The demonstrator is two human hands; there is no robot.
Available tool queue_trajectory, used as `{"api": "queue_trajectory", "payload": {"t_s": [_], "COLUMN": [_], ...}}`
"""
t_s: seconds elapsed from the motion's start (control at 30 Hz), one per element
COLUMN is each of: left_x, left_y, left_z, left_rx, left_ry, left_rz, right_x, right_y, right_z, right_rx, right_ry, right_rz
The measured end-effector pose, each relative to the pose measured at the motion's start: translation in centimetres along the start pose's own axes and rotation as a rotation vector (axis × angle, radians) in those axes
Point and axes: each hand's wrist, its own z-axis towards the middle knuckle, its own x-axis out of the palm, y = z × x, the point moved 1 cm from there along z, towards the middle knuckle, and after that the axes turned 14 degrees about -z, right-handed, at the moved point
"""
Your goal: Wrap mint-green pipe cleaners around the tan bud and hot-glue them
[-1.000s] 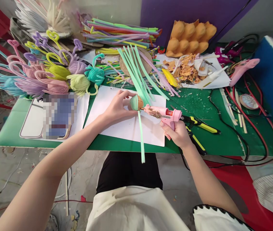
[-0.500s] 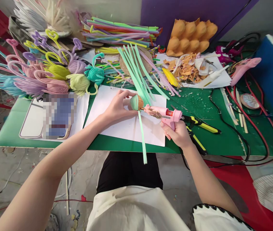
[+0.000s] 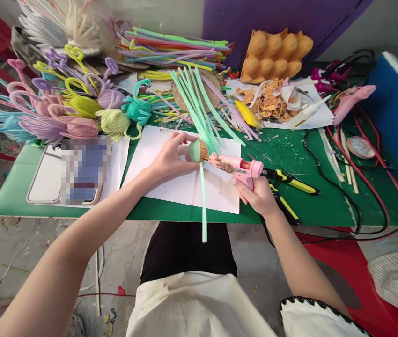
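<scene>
My left hand (image 3: 174,152) is closed around a small brown cup-like piece (image 3: 203,150) partly covered with mint-green pipe cleaner. From it a loose mint pipe cleaner (image 3: 204,201) hangs down past the table's front edge. My right hand (image 3: 257,194) grips a pink hot glue gun (image 3: 243,167) by its handle. The gun's nozzle, with brown residue behind it, points left and meets or nearly meets the brown piece; actual contact is too small to tell. Just behind lies a bunch of mint pipe cleaners (image 3: 195,105). White paper (image 3: 185,187) is under my hands.
Yellow-black pliers (image 3: 295,182) lie right of the glue gun. Two phones (image 3: 44,175) rest at left, below pipe-cleaner figures (image 3: 79,105). Pipe-cleaner bundles (image 3: 178,49), an orange egg carton (image 3: 274,56) and scraps (image 3: 272,103) stand behind. Cables (image 3: 388,196) loop at right.
The hanging end of the pipe cleaner has swung slightly left. Both hands and the glue gun keep nearly the same position, while the whole view shifts a little.
</scene>
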Motion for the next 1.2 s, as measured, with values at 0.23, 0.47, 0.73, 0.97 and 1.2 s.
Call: {"api": "queue_trajectory", "payload": {"t_s": [0.23, 0.47, 0.73, 0.97, 1.2], "left_x": [0.11, 0.09, 0.13, 0.17, 0.16], "left_y": [-0.32, -0.38, -0.27, -0.02, 0.41], "left_z": [-0.13, -0.09, -0.12, -0.09, -0.22], "left_rx": [-0.008, -0.012, 0.021, 0.044, 0.097], "left_ry": [-0.002, 0.009, 0.007, 0.008, -0.009], "left_rz": [0.013, 0.011, 0.028, 0.019, 0.039], "right_x": [0.13, 0.15, 0.19, 0.02, 0.19], "right_y": [-0.09, -0.25, -0.60, -0.36, -0.55], "right_z": [0.01, 0.05, 0.06, 0.11, 0.15], "right_rx": [-0.001, -0.008, -0.016, -0.029, -0.072], "right_ry": [-0.020, -0.026, -0.033, -0.036, -0.059], "right_rz": [0.024, 0.002, 0.018, 0.012, -0.024]}}
